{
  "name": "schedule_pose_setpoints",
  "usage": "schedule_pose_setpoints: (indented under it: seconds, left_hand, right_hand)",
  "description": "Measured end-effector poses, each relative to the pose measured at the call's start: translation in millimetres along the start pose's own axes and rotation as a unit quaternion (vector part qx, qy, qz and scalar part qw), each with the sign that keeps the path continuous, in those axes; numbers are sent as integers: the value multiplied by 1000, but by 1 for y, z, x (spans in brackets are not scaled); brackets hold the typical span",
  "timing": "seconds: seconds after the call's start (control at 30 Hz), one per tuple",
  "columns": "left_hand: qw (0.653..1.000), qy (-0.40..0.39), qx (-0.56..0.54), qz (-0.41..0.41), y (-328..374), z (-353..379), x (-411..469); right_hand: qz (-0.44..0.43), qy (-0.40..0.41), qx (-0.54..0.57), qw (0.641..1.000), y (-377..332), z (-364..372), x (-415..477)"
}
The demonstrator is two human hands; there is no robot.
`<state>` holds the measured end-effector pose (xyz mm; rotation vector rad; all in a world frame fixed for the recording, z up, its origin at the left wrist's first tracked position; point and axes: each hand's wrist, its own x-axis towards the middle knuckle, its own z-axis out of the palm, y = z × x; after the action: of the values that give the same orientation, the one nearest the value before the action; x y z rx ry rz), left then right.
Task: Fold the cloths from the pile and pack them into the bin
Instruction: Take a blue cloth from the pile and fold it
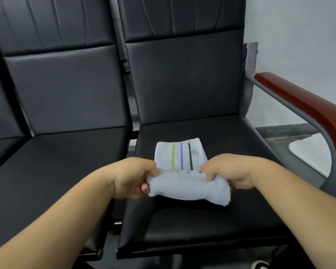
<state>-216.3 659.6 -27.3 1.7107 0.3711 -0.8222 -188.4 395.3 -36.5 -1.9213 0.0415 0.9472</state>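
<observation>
left hand (132,177): fingers curled, pinched the left end of a white terry cloth with green, blue and black stripes (182,158).
right hand (235,171): fingers clamped on the cloth's right end.
cloth: lay on a black leather chair seat (202,220), its near edge lifted and folded over between both hands.
armrest: red-brown wooden armrest (303,105) stood to the right, apart from the cloth.

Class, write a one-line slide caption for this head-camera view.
Left hand and right hand pinch the near edge of a pale striped cloth, partly folded on a black chair seat.
</observation>
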Motion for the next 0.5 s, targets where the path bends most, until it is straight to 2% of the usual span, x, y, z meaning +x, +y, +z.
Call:
schedule_pose_setpoints:
  seconds: [0.1,0.2,0.3,0.5]
  left_hand:
    - [1000,-13,-22,-16,3,-11,1]
    - [997,66,-39,3,1,-16,15]
    - [988,142,-31,58,2,-16,29]
    - [972,197,-8,129,15,-19,62]
  right_hand:
    - [-8,-10,53,999,-3,-8,6]
    - [-18,55,68,996,-7,-10,20]
    - [-33,119,75,989,-9,-11,33]
    - [-33,198,26,979,-21,-16,57]
